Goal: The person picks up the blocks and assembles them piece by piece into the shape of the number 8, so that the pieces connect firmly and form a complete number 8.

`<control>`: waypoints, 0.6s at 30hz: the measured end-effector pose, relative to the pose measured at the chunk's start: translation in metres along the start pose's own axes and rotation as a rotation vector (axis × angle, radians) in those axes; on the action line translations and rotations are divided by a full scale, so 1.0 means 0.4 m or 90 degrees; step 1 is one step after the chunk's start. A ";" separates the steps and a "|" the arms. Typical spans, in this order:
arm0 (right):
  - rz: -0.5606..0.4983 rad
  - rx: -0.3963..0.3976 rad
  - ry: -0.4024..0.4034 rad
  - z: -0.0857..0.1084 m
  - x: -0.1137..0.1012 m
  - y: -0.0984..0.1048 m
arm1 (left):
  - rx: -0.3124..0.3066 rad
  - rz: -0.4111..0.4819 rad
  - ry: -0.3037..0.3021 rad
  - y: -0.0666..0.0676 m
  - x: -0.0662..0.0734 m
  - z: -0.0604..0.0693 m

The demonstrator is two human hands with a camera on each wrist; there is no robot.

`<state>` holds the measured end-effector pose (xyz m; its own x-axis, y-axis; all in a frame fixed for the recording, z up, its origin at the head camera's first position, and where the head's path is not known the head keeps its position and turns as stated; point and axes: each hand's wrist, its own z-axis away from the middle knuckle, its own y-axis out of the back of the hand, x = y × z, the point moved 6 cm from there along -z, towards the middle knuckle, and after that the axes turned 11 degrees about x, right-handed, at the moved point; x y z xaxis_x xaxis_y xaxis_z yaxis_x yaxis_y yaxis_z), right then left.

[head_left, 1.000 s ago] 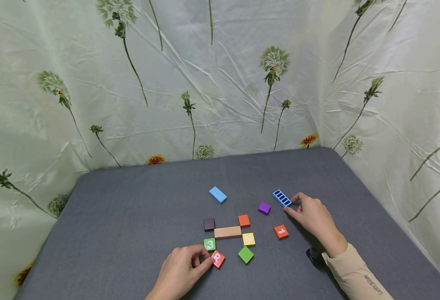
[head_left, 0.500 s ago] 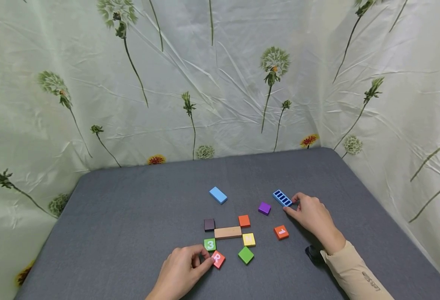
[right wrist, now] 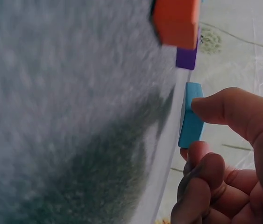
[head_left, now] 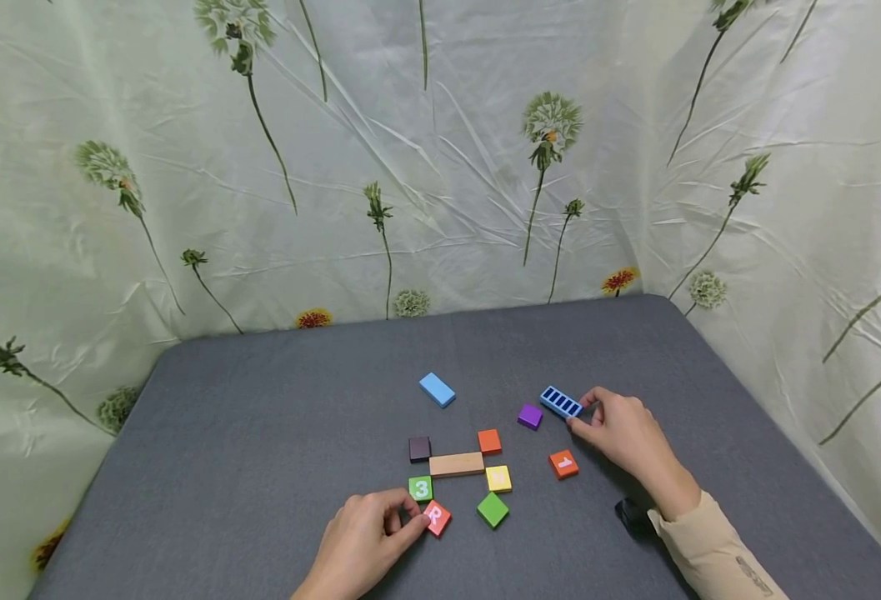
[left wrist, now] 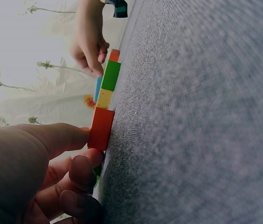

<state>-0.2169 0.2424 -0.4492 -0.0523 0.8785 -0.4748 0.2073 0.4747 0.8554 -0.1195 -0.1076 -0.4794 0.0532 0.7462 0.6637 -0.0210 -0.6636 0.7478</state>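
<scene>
My left hand [head_left: 365,537] pinches a red tile [head_left: 437,518] marked R between thumb and finger, beside a green tile [head_left: 421,489] marked 3. In the left wrist view the thumb presses one side of that red tile [left wrist: 102,129]. On the right, my right hand [head_left: 628,433] holds a blue oblong block [head_left: 561,402] with dark bars on top. The thumb lies on the near side of this blue block [right wrist: 192,121] in the right wrist view, with a fingertip at its end. A purple tile [head_left: 530,417] lies just left of it.
A wooden bar [head_left: 456,465] lies mid-table among a dark tile [head_left: 419,450], an orange tile [head_left: 488,442] and a yellow tile [head_left: 498,479]. Around them are a plain green tile [head_left: 493,511], an orange tile [head_left: 563,464] marked 1 and a plain blue block [head_left: 437,390].
The barred blue block has shifted slightly left and turned a little in my right hand, closer to the purple tile. My left hand and the red tile stay put.
</scene>
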 end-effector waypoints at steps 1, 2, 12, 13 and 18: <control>-0.003 -0.001 0.001 0.005 -0.003 0.002 | 0.000 0.000 0.001 0.000 0.000 0.000; -0.006 -0.003 0.002 0.010 -0.007 0.004 | 0.000 0.000 0.001 0.000 0.000 0.000; -0.042 -0.013 0.040 0.067 -0.063 0.029 | 0.001 0.000 -0.004 0.002 0.001 0.000; -0.047 -0.014 0.044 0.073 -0.070 0.031 | 0.001 0.000 -0.005 0.002 0.001 0.001; -0.074 -0.016 0.071 0.098 -0.104 0.041 | 0.001 0.001 -0.006 0.002 0.001 0.001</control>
<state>-0.1729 0.2116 -0.4234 -0.1832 0.8173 -0.5463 0.1688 0.5736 0.8015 -0.1191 -0.1080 -0.4786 0.0625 0.7443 0.6650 -0.0201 -0.6652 0.7464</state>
